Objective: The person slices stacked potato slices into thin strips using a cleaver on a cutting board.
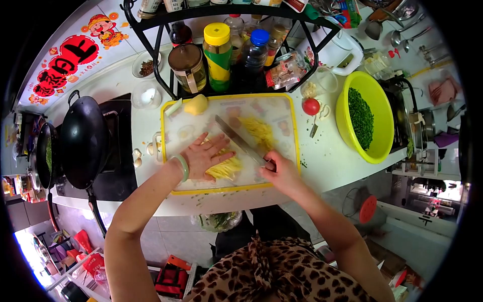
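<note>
A white cutting board [201, 123] with a yellow rim lies on the counter. My left hand [205, 155], a pale green bangle at its wrist, is spread with fingers apart over a pile of yellow shreds [226, 168]. In my right hand [276, 170] is the handle of a knife [240, 142], its blade slanting up and left across the board between the two piles. A second pile of shreds [259, 132] lies beyond the blade. At the board's back left sit a peeled potato [195, 104] and a pale piece [173, 107].
A black wok [85, 143] stands on the stove at left. Behind the board, a black rack [158, 75] holds bottles and jars. To the right are a tomato [311, 106], a small knife [314, 130] and a green bowl [385, 121] of chopped greens.
</note>
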